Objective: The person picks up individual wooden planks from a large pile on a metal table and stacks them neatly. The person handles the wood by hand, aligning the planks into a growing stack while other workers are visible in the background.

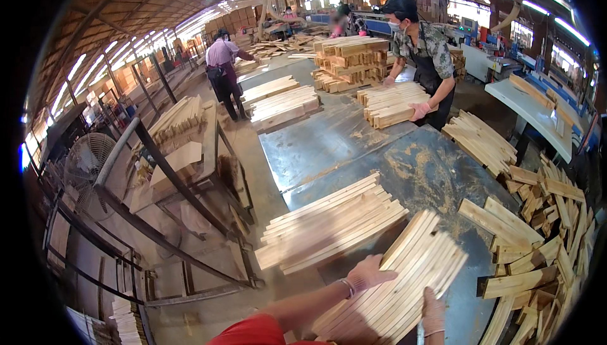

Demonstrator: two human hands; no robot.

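Observation:
A row of pale wooden slats (404, 269) lies side by side at the near edge of the metal table, between my two hands. My left hand (370, 273) presses on the row's left side, its fingers closed against the outer slat. At the right side, my right hand (434, 312) is closed on the outer slats, with part of its fingers hidden. Both hands seem to wear thin pale gloves. Just left of this bundle is a second row of slats (329, 225), its ends uneven.
The metal table (316, 155) stretches ahead, strewn with sawdust. Across it a masked co-worker (420, 54) handles another slat row (393, 102) beside a stacked wood pile (351, 64). Loose offcuts (537, 250) heap at the right. A metal rail (171, 237) stands left; another person (224, 67) works farther off.

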